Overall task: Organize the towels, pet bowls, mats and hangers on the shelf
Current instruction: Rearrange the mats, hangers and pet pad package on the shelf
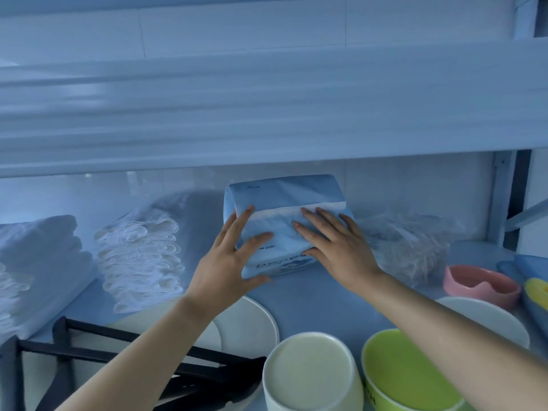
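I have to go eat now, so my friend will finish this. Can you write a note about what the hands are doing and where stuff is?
Left hand and right hand: both pressed flat on the blue soft pack, mid-shelf.
Done: folded white towels and the scalloped cloth stack sit at left.
Left: black hangers lie loose in front; cream bowl, green bowl, pink bowl and white plate are scattered.

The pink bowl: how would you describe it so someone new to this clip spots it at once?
Look along the shelf to its right end. There, behind the green bowl and in front of a clear plastic bag, sits the pink bowl. It is the only pink dish, low, with a notched rim.
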A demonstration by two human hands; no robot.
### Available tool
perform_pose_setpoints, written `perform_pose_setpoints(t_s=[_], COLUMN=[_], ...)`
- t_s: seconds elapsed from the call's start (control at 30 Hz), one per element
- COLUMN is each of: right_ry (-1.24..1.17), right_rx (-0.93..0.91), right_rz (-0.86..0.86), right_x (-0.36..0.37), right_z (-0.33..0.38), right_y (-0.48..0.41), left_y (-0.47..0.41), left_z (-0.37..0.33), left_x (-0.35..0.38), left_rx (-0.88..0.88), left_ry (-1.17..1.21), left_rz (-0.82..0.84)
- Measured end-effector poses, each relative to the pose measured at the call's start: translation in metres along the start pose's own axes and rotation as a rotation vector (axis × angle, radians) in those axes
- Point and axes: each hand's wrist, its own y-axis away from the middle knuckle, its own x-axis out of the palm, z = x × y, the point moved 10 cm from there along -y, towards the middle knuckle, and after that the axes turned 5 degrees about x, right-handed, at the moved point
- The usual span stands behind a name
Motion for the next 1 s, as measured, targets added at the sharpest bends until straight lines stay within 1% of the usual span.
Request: perform_pose_setpoints(t_s=[0.13, 0.23, 0.37, 0.47, 0.53, 0.67, 0.73, 0.9, 1.0], right_ry=[-0.014, -0.03, -0.099, -0.147, -0.16, -0.21, -0.236, -0.205, -0.177], right_rx=[0.009, 0.024, 0.078, 0.142, 0.156, 0.17, 0.196, 0.244, 0.188], right_rz=[-0.02, -0.054, -0.166, -0.242, -0.202, 0.005, 0.032, 0.108, 0.118], right_x=[-0.003, -0.012, -0.031, -0.042, -0.036, -0.004, 0.004, 0.021, 0.022], right_z=[-0.002, -0.004, -0.015, -0.028, -0.031, -0.027, -0.025, -0.017, -0.007], right_y=[-0.002, -0.004, -0.014, -0.022, -0.025, -0.023, -0.023, -0.022, -0.028], left_y=[-0.005, -0.008, -0.024, -0.034, -0.035, -0.032, -0.03, -0.032, -0.035], left_z=[0.004, 0.0, -0.002, 0.004, 0.011, 0.029, 0.033, 0.03, 0.048], left_x=[0.003, 0.001, -0.019, -0.033, -0.036, -0.038, -0.035, -0.025, -0.023], left_rx=[0.018, 0.061, 0.119, 0.084, 0.03, -0.127, -0.182, -0.133, -0.167], left_ry=[-0.025, -0.056, -0.083, -0.083, -0.078, -0.091, -0.097, -0.133, -0.115], left_rz=[0.002, -0.03, -0.12, -0.173, -0.191, -0.24, -0.248, -0.207, -0.175])
